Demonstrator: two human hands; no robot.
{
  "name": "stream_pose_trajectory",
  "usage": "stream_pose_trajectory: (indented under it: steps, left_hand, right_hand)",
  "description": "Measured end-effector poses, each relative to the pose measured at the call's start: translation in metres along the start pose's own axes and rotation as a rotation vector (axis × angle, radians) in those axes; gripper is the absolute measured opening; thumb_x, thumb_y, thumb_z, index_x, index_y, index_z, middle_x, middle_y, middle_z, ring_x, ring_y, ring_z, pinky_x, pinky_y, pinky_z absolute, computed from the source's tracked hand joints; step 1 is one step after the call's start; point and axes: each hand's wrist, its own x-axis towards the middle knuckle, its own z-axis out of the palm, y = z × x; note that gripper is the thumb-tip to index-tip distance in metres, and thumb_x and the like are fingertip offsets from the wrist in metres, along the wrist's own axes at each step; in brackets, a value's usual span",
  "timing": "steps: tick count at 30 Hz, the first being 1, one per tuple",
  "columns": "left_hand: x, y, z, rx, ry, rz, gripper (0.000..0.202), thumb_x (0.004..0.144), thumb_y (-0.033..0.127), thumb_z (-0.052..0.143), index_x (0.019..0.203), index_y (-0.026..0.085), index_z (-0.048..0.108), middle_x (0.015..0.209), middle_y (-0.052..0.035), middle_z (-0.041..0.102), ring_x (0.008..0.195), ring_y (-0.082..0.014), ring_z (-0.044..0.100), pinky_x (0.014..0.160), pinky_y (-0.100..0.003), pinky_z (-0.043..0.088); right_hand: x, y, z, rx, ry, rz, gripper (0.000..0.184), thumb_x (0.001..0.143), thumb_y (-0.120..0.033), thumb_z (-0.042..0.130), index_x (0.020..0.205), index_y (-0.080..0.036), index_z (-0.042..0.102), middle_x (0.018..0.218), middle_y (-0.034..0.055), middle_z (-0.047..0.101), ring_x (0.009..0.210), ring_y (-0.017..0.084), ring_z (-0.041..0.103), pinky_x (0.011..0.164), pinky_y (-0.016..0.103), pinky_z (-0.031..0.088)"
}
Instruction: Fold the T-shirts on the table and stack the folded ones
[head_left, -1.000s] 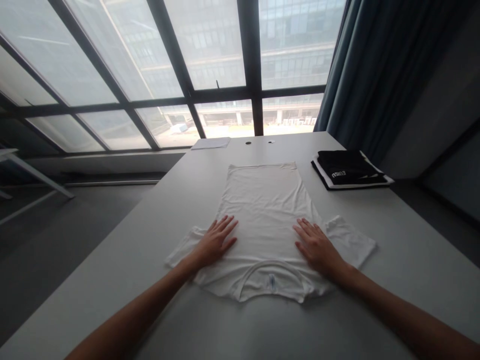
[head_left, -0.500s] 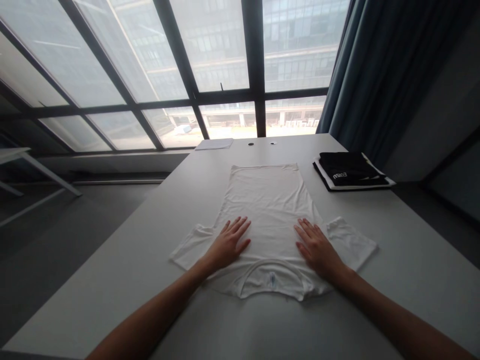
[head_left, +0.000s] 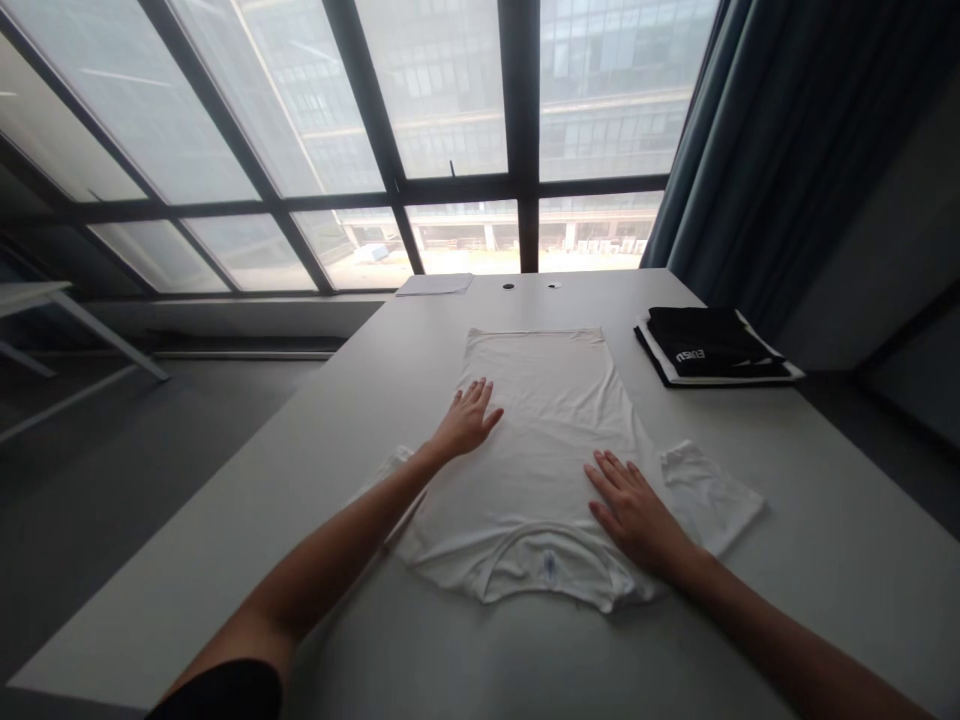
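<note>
A white T-shirt (head_left: pixel 540 440) lies spread on the table, its neckline toward me and its hem toward the window. Wrinkles run across its body. My left hand (head_left: pixel 466 420) rests flat on the left side of the shirt, about halfway up, fingers spread. Lower on the right, near the right sleeve, my right hand (head_left: pixel 630 505) lies palm down on the fabric with its fingers stretched out. Neither hand grips the cloth. My left forearm covers most of the left sleeve.
The shirt is on a white table (head_left: pixel 817 530). Folded black and white clothes (head_left: pixel 709 345) are stacked at the right edge. Papers (head_left: pixel 435 285) lie at the far left corner, near two round holes. A blue curtain (head_left: pixel 720 150) and large windows stand behind; another table (head_left: pixel 37 295) is at left.
My left hand has slid forward along the shirt toward the hem. My right hand stays at nearly the same spot on the fabric. The view has shifted slightly.
</note>
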Motion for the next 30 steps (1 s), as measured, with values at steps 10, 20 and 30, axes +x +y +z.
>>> stream_pose_trajectory:
  steps: [10, 20, 30]
  left_hand:
    - [0.045, -0.006, 0.017, 0.093, -0.116, -0.08, 0.078, 0.101, 0.063, 0.025, 0.161, 0.012, 0.019, 0.166, -0.0186, 0.007, 0.154, -0.0351, 0.005, 0.121, -0.055, 0.014]
    - [0.075, 0.072, 0.014, -0.067, -0.028, 0.127, 0.062, 0.103, 0.049, 0.032, 0.156, 0.017, 0.032, 0.165, -0.0157, 0.022, 0.153, -0.0343, 0.014, 0.12, -0.057, 0.016]
    - [0.141, 0.164, 0.051, -0.136, -0.112, 0.35, 0.063, 0.105, 0.05, 0.027, 0.157, 0.015, 0.029, 0.165, -0.0125, 0.025, 0.153, -0.0317, 0.017, 0.121, -0.055, 0.016]
  right_hand:
    - [0.001, -0.005, -0.007, 0.015, -0.036, 0.024, 0.056, 0.099, -0.033, 0.043, 0.153, -0.016, 0.041, 0.164, 0.0123, 0.027, 0.153, 0.025, 0.018, 0.123, 0.047, 0.019]
    - [0.001, -0.006, -0.005, 0.02, -0.013, 0.017, 0.057, 0.099, -0.034, 0.043, 0.153, -0.015, 0.041, 0.163, 0.0126, 0.028, 0.153, 0.026, 0.019, 0.123, 0.049, 0.021]
    - [0.01, 0.039, -0.016, -0.099, 0.107, 0.266, 0.06, 0.102, -0.039, 0.035, 0.153, -0.005, 0.038, 0.162, 0.0181, 0.029, 0.152, 0.028, 0.02, 0.122, 0.052, 0.02]
